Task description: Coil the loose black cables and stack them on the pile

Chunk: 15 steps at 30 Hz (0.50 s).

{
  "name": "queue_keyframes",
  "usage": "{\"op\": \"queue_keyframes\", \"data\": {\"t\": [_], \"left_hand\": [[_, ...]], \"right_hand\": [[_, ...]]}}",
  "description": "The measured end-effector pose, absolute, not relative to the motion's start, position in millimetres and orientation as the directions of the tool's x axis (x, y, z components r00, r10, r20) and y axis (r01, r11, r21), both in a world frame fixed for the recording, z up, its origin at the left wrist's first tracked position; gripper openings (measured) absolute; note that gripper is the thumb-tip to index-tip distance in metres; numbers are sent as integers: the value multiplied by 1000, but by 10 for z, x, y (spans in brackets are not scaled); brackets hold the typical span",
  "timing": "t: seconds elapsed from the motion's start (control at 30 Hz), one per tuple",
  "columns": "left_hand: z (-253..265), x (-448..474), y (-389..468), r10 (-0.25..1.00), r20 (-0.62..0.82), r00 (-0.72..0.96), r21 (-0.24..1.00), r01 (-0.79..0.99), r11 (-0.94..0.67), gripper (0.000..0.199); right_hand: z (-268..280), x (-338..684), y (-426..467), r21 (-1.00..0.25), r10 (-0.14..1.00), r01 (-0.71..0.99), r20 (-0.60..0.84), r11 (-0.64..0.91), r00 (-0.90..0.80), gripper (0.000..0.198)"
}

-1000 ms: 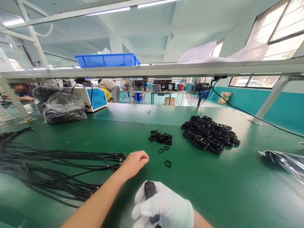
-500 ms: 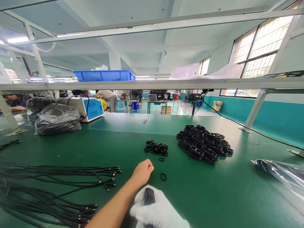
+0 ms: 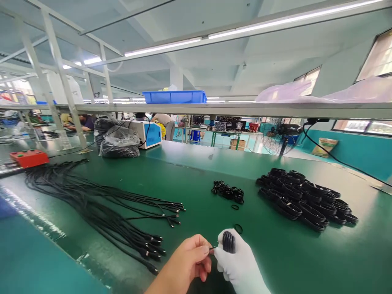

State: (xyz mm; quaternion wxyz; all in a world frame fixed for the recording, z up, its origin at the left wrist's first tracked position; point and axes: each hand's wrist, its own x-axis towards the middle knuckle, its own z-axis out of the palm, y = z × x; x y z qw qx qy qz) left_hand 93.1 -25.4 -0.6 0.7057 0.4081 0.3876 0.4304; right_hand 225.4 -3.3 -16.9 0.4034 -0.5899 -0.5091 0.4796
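Tabletop (image 3: 171, 179) bears a bag (image 3: 119, 143), black inside; left fingers (image 3: 199, 254) pinch something black (image 3: 212, 248), right fingers (image 3: 224, 259) clasp a coil (image 3: 228, 242).

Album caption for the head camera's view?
White-gloved right hand grips coiled black cable beside bare left hand, above a glossy green table.

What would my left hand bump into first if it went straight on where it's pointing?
Your left hand would probably meet your gloved right hand first, though whether they already touch is unclear.

At five o'clock, our right hand (image 3: 237, 259) wore a plain white glove (image 3: 243, 267) covering its thumb and fingers; near six o'clock, our left hand (image 3: 191, 257) was ungloved
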Motion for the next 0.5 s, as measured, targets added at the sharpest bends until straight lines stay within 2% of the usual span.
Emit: {"op": "queue_keyframes", "data": {"t": [0.07,0.1,0.13,0.2,0.27,0.33,0.43,0.5], "left_hand": [[51,887,-288,910,-150,386,912,-301,277,21],[78,859,-291,904,-144,402,934,-245,258,19],[101,827,-284,903,-151,402,965,-140,224,16],[137,755,-248,921,-173,350,977,177,116,9],[175,684,-208,931,-176,320,873,487,-3,3],[243,624,-195,928,-159,338,743,659,-113,7],[389,580,-222,938,-118,327,635,751,-182,3],[466,581,-236,946,-107,307,650,741,-167,8]], "right_hand": [[-150,2252,-83,-948,997,309,-68,-74,31,18],[-135,2247,-112,-934,999,355,-31,-41,33,18],[-116,2236,-141,-919,1000,393,-6,-16,29,18],[-80,2203,-191,-892,1000,451,10,5,8,17],[-50,2167,-218,-873,1000,487,2,14,-26,19],[-20,2149,-218,-869,998,493,-5,27,-63,20],[41,2189,-188,-920,993,392,-45,3,-112,20],[86,2245,-160,-955,963,271,-176,-117,-205,34]]}}
